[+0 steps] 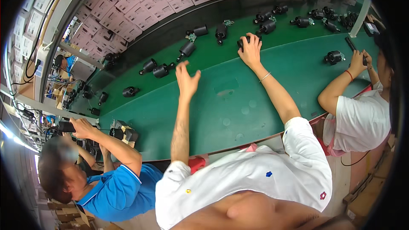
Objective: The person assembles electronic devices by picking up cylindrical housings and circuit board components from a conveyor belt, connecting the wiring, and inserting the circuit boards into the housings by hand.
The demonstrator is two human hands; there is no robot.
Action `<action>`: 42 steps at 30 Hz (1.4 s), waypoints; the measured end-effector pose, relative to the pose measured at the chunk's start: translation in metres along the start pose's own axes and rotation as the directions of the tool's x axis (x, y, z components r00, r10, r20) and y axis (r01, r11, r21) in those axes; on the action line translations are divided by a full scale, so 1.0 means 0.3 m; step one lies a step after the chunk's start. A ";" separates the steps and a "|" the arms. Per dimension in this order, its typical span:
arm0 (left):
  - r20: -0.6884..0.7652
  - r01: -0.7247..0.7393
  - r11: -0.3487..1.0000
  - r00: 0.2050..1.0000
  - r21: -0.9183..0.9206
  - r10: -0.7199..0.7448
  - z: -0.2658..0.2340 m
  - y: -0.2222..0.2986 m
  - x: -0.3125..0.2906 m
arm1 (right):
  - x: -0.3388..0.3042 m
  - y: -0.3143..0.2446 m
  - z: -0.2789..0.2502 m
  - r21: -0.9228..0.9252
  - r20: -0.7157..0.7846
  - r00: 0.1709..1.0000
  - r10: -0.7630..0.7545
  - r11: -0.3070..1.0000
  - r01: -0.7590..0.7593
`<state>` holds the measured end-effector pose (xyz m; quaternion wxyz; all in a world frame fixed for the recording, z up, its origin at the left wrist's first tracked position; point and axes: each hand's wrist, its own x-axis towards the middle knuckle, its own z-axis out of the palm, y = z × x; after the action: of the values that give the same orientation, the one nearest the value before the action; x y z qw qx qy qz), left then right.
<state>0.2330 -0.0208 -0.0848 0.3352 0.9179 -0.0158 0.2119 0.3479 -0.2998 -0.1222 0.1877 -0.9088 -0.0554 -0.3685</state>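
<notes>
My right hand (250,51) reaches far across the green work surface, its fingers wrapped over a black cylindrical housing (241,43) that shows only in part beneath them. My left hand (186,80) is over the edge of the green belt, thumb and fingers apart and holding nothing. Just left of it lies a black cylindrical housing (161,71) with a narrow neck pointing toward my fingers. Beyond my left hand rests another black housing (186,50), with a small green circuit board (192,38) beside its far end.
More black housings (221,33), some with circuit boards, lie along the belt (232,66). A co-worker in blue (117,191) sits left, holding a black cylinder (66,127). Another in white (362,119) works at right near a lone housing (333,57). Stacked white boxes (157,2) stand behind.
</notes>
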 end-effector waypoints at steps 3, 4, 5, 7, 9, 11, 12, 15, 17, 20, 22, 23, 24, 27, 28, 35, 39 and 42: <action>-0.162 -0.011 0.967 0.985 0.254 0.053 0.184 -0.167 0.233 | 0.012 0.005 -0.022 -0.037 0.008 0.999 -0.047 0.998 0.047; -0.180 -0.041 0.949 0.978 0.311 0.101 0.258 -0.202 0.297 | 0.001 0.022 -0.022 -0.032 0.015 0.999 -0.035 0.999 0.035; -0.210 -0.021 0.947 0.973 0.320 0.092 0.262 -0.256 0.327 | 0.019 -0.015 -0.025 -0.001 0.018 0.998 -0.066 0.998 0.066; -0.172 0.057 0.861 0.984 0.506 0.036 0.262 -0.350 0.356 | 0.045 -0.071 -0.019 0.049 0.028 0.991 -0.131 0.990 0.130; -0.106 0.127 0.865 0.991 0.485 -0.086 0.293 -0.251 0.398 | 0.024 0.005 -0.011 0.019 0.039 0.994 -0.097 0.995 0.097; -0.057 0.155 0.852 0.988 0.500 -0.146 0.260 -0.226 0.410 | 0.021 0.000 -0.002 0.039 0.061 0.993 -0.097 0.995 0.095; -0.014 0.197 0.832 0.975 0.519 -0.223 0.236 -0.219 0.405 | 0.024 -0.009 0.003 0.055 0.072 0.992 -0.106 0.993 0.102; -0.002 0.179 0.907 0.981 0.381 -0.193 0.173 -0.159 0.334 | 0.022 -0.034 -0.012 0.092 0.042 0.991 -0.131 0.988 0.127; -0.115 0.086 0.972 0.991 0.217 -0.062 0.139 -0.065 0.254 | 0.013 0.000 -0.048 0.109 0.011 0.992 -0.127 0.986 0.125; -0.185 0.057 0.994 0.982 0.092 -0.039 0.001 0.119 0.070 | -0.029 -0.016 -0.111 0.283 -0.105 0.987 -0.123 0.948 0.148; -0.218 -0.087 0.995 0.973 -0.042 0.076 -0.094 0.219 -0.055 | -0.044 -0.076 -0.169 0.454 -0.212 0.972 -0.100 0.871 0.189; -0.222 -0.053 0.995 0.974 -0.079 0.034 -0.157 0.269 -0.125 | -0.074 -0.132 -0.212 0.577 -0.107 0.994 -0.011 0.813 0.071; -0.230 -0.008 0.993 0.973 -0.119 -0.020 -0.208 0.315 -0.201 | -0.122 -0.193 -0.275 0.675 0.023 0.998 0.053 0.736 -0.054; -0.257 -0.071 0.978 0.966 -0.194 0.019 -0.268 0.403 -0.367 | -0.210 -0.312 -0.531 0.753 0.658 0.753 -0.030 0.006 -0.658; -0.250 -0.099 0.973 0.967 -0.211 0.044 -0.272 0.415 -0.396 | -0.228 -0.330 -0.607 0.704 0.706 0.703 -0.081 -0.030 -0.710; -0.105 -0.034 0.836 0.994 -0.547 -0.028 -0.231 0.479 -0.523 | -0.332 -0.362 -0.732 0.745 0.659 0.750 -0.057 -0.087 -0.661; -0.043 -0.013 0.712 0.999 -0.702 -0.024 -0.217 0.503 -0.545 | -0.360 -0.333 -0.751 0.796 0.601 0.799 -0.025 -0.071 -0.601; 0.011 0.047 0.650 0.998 -0.759 -0.060 -0.218 0.518 -0.552 | -0.377 -0.312 -0.772 0.789 0.600 0.799 -0.041 -0.134 -0.599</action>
<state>0.0310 -0.1192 -0.0116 0.6940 0.6925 -0.0731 0.1829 0.0934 -0.2976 -0.0199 0.8398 -0.5226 -0.1358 0.0563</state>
